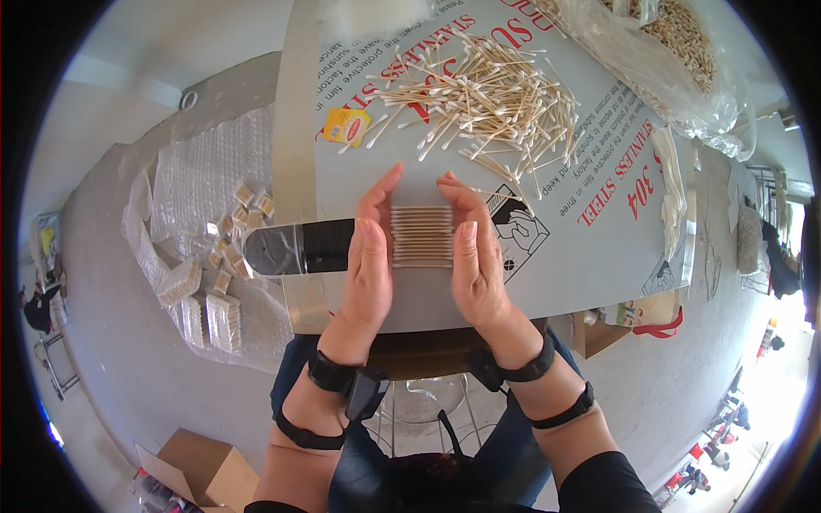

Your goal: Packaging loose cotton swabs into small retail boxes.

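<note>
The left hand (369, 265) is open: fingers extended together and slightly curved, thumb upright, palm facing inward toward 3 o'clock. The right hand (479, 265) mirrors it, open, palm facing toward 9 o'clock. Neither hand is closed in a grip. A row of swabs (422, 237) lies between the palms, the sticks side by side and spanning from hand to hand. The hands border both ends of the row; whether they press on it cannot be told.

Positions relative to the row: loose pile (505, 103) at 1 o'clock; yellow packet (346, 126) at 11 o'clock; black strip (329, 248) at 9 o'clock, leading to the left hand; clear bag (680, 43) of sticks at 2 o'clock; packs (224, 323) at 8 o'clock.
</note>
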The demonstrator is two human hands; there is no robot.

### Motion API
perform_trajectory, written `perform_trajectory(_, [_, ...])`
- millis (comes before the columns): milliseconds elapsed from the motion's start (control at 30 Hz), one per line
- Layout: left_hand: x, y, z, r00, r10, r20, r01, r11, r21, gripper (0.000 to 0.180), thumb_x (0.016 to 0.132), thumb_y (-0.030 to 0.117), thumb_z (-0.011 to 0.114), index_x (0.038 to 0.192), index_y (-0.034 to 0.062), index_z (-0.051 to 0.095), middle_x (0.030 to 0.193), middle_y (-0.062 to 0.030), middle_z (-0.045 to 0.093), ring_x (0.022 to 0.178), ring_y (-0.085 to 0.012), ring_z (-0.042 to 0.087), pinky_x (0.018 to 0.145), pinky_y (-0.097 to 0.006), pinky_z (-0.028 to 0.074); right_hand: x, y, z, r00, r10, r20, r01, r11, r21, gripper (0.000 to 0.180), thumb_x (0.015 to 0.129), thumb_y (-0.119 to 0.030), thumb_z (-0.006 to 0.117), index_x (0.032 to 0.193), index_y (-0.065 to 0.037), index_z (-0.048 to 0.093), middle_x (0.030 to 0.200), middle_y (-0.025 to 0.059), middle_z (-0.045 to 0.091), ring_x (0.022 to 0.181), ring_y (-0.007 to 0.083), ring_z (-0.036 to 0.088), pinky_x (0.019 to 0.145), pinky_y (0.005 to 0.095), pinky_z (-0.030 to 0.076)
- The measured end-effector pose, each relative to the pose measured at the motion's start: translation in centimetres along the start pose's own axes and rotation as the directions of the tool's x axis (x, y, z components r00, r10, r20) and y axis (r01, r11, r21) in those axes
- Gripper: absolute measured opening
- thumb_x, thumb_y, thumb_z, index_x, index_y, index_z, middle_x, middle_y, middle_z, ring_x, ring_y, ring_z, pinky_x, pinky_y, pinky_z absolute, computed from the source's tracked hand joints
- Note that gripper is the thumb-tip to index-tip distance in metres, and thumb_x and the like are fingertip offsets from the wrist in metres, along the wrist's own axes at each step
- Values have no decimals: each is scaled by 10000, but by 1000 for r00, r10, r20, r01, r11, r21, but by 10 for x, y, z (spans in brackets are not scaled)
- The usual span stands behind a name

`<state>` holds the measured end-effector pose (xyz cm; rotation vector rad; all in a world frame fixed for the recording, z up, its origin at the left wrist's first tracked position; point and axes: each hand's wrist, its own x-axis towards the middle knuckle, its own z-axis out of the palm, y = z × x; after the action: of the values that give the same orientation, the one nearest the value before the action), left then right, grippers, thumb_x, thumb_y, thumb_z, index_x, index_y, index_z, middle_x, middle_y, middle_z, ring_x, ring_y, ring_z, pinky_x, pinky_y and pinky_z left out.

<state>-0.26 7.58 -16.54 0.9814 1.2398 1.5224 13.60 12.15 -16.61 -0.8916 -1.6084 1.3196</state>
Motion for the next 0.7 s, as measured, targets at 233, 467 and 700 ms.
perform_trajectory(233, [-4,5,1,999,-32,12,33,987,-157,717,1077,598,218,1522,52,349,1625,-121,334,1520,-237,262,1242,-395,206,1,-1,6,999,1,32,-1,1000,20,444,1118,-288,354,1381,53,462,1434,238,495,1450,396,393,1180,438,300])
perform_trajectory(467, [-5,3,7,994,-31,-105,10,981,-193,702,1079,592,257,1515,52,356,1582,-142,398,1468,-251,351,1228,-394,242,2,1,4,998,45,-38,-37,980,195,445,1130,-286,314,1380,49,467,1434,206,501,1445,320,401,1188,417,292])
perform_trajectory(700, [-6,-6,18,999,33,19,-28,980,-197,670,1094,545,257,1522,35,332,1611,-180,342,1515,-272,283,1240,-402,204,5,-10,-23,978,158,-133,-150,986,67,379,1122,-276,404,1142,22,637,1057,110,626,992,192,607,901,325,471])
